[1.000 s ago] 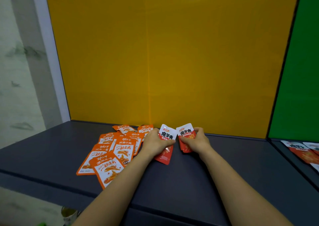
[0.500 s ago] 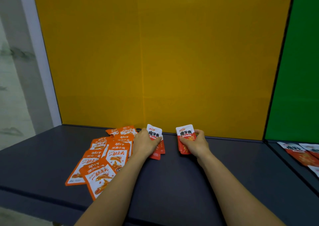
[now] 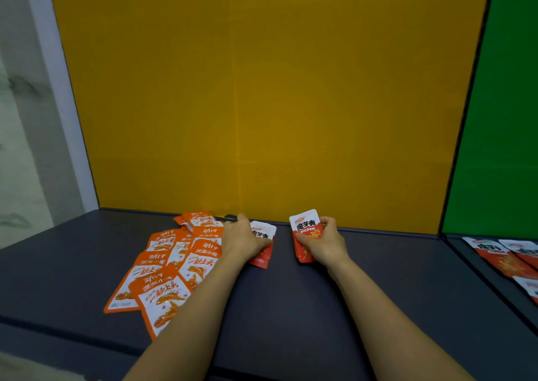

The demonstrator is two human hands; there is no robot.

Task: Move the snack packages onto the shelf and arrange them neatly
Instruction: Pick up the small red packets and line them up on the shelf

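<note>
Two red-and-white snack packages are on the dark shelf (image 3: 291,308), near its back wall. My left hand (image 3: 243,239) lies over the left package (image 3: 263,245), which lies flat beside the orange packs, fingers curled on its left edge. My right hand (image 3: 323,242) grips the right package (image 3: 305,233) and holds it tilted up, its label facing me. A spread of several orange-and-white snack packages (image 3: 171,264) lies left of my left arm, overlapping one another.
A yellow back panel (image 3: 262,104) rises behind the shelf. A green panel (image 3: 500,118) backs the neighbouring shelf section on the right, where more red-and-white packages (image 3: 506,255) lie. A pale wall and white post stand at the left.
My left hand has slid its package left, next to the orange packs, and laid it flatter. My right hand has kept its package tilted up, almost in place.
</note>
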